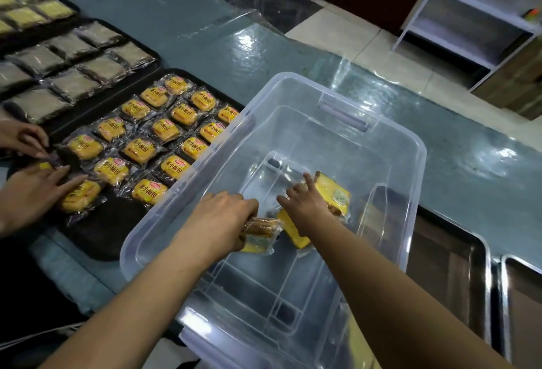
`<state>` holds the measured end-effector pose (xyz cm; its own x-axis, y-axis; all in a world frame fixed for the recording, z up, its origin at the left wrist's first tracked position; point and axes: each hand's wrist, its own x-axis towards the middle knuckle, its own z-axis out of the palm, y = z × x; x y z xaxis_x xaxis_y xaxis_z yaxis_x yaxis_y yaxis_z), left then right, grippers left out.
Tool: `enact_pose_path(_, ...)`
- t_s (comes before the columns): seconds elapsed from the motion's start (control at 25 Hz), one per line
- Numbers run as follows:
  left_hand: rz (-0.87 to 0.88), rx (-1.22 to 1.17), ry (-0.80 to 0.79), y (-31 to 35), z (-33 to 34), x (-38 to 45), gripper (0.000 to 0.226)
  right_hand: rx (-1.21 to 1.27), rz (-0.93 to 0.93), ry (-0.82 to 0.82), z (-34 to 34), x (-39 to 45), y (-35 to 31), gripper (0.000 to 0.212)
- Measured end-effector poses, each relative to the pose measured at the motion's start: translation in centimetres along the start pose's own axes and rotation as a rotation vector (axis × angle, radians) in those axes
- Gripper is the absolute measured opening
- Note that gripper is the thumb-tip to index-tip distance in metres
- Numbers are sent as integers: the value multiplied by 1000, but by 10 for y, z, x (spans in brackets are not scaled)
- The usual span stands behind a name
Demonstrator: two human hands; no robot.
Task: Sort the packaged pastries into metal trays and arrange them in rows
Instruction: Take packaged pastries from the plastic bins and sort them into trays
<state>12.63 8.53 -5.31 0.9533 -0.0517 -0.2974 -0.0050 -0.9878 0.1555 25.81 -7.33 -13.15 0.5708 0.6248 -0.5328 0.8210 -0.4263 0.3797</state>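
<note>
Inside the clear plastic bin [346,133], the last few packaged pastries are being gathered. The left hand [225,216] has its fingers curled round one wrapped yellow cake slice [261,235], lifting it near the bin's floor. Just beside it to the right, the right hand [306,204] reaches down with fingers spread and fairly straight, touching a second cake slice [334,195]; a third slice [294,233] lies partly under that wrist. Whether the right hand has any real hold yet I cannot tell; it looks open.

Farther left of the left hand, a dark tray [96,239] on the tabletop [205,31] holds small yellow bread packets [149,191] in neat rows, with a bare patch at its near corner. Another person's two hands [32,192] are straightening packets at that tray's left edge. Beyond it, two more trays carry brownish packets [76,84] and pale yellow ones [26,16], also in rows.

To the right of the right hand, two metal trays [457,269] sit bare.

Sorting looks nearly done: the bin holds only these three slices, which still need placing and lining up in a tray.
</note>
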Motion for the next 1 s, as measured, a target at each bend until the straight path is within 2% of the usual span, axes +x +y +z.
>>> enact_pose_path(0.32,-9,8,-46,3,0,3,44,-17,-32,90,-6,-2,-6,35)
enact_pose_path(0.52,-23,0,-64,2,-2,1,44,19,-65,42,-7,-9,4,42)
enact_pose_path(0.72,-22,24,-60,1,0,0,43,70,-29,-3,3,-6,9,37)
enact_pose_path(1.0,-26,41,-53,0,3,1,42,-28,-10,-25,5,-8,0,37)
